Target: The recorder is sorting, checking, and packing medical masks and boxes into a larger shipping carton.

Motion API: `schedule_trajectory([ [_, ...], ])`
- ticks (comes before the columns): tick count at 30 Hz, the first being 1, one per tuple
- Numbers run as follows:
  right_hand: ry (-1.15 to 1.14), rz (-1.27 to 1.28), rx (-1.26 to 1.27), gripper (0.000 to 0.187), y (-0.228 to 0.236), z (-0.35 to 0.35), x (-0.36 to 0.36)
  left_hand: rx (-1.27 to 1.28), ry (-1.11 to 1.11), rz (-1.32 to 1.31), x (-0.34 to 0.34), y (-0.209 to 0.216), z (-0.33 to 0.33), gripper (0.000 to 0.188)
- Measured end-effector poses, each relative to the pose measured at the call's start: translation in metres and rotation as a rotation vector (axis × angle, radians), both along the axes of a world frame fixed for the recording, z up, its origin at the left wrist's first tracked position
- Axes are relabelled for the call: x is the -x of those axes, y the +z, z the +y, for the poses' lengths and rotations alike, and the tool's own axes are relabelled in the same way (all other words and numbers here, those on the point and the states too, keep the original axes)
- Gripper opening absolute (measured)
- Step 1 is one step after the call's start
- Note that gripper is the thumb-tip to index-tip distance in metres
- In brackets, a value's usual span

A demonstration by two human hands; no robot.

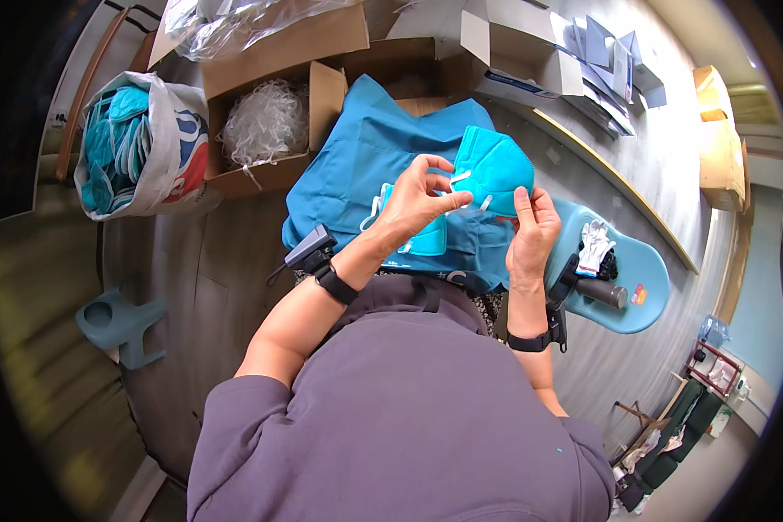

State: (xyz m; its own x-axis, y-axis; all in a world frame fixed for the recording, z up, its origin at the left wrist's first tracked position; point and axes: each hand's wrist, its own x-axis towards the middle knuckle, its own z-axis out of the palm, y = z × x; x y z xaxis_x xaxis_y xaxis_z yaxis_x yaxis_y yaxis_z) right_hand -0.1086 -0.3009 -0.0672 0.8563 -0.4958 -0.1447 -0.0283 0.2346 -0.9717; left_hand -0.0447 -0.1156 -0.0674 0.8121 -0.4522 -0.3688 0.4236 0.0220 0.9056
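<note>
One folded teal fabric face mask (493, 165) is held up at 12 o'clock between two hands, the left hand (416, 202) and the right hand (532, 228). A second teal mask (426, 237) lies just below. Two open brown cardboard boxes (270, 113) sit at 11 o'clock. One white plastic bag (170, 143) at 10 o'clock holds many teal masks, too many to count. Each wrist carries one black band.
</note>
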Motion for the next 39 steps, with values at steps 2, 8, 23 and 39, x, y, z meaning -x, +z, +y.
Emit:
schedule_trajectory([
  [2, -0.032, -0.033, 0.021, 0.015, 0.007, 0.000, -0.004, 0.054, 0.031, 0.044, 0.002, 0.002, -0.005, 0.055],
  [8, -0.059, -0.082, 0.061, 0.016, 0.010, 0.001, -0.017, 0.143, -0.183, -0.066, 0.008, 0.010, -0.019, 0.034],
  [23, -0.213, -0.017, -0.119, 0.012, 0.001, -0.049, -0.022, 0.545, -0.131, -0.376, -0.001, 0.101, 0.035, 0.041],
  [39, 0.674, -0.193, -0.030, 0.028, 0.063, 0.031, -0.035, 0.163, -0.255, 0.196, -0.013, 0.096, 0.030, 0.044],
])
